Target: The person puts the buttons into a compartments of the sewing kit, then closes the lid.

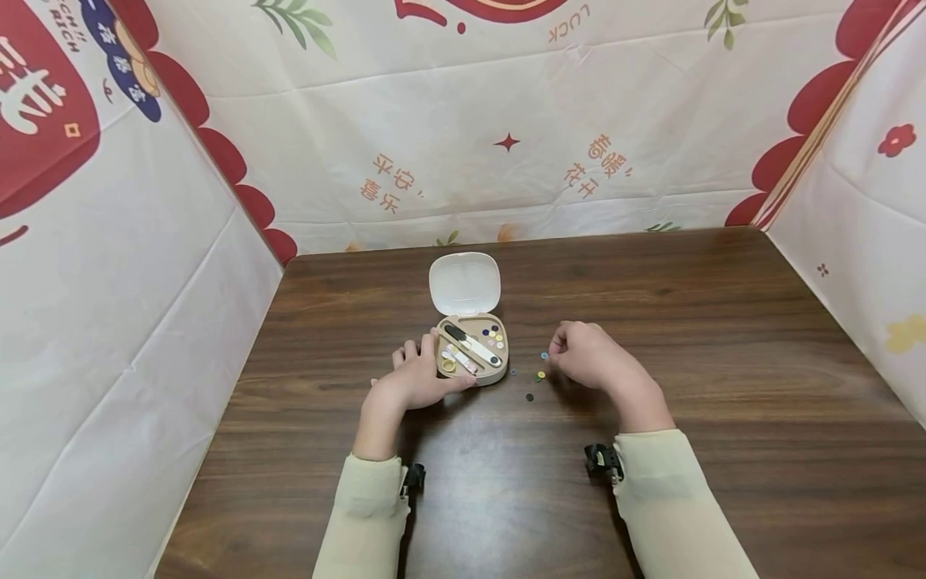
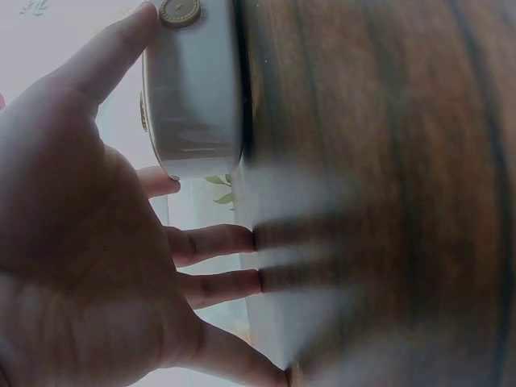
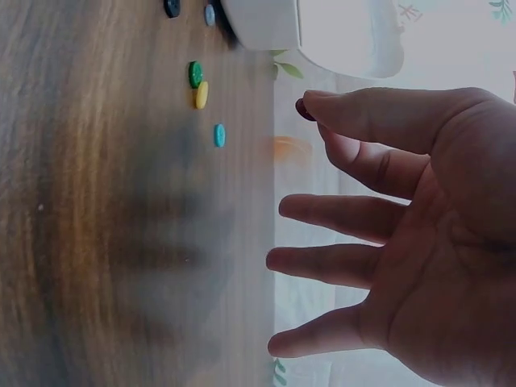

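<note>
A small sewing box [image 1: 495,377] stands on the table with its white lid [image 1: 465,283] raised. My left hand [image 1: 414,378] rests at its left side, thumb against the front wall and fingers spread, mostly straight. In the right wrist view, my right hand [image 3: 427,218] pinches a dark red button [image 3: 304,110] between thumb and index finger, above the table; its other fingers are extended. Beneath and beside that hand lie a light blue button [image 3: 219,135], a yellow button [image 3: 201,95], a green button [image 3: 195,74], a grey-blue button [image 3: 210,14] and a black button [image 3: 172,7].
Inside the box, a black-and-white tool [image 1: 473,346] lies diagonally. Several coloured buttons [image 1: 499,338] sit in the right compartment; a gold ring-shaped piece [image 1: 448,365] and small items are in the left one. Printed cloth [image 1: 463,145] surrounds the brown wooden table [image 1: 723,338].
</note>
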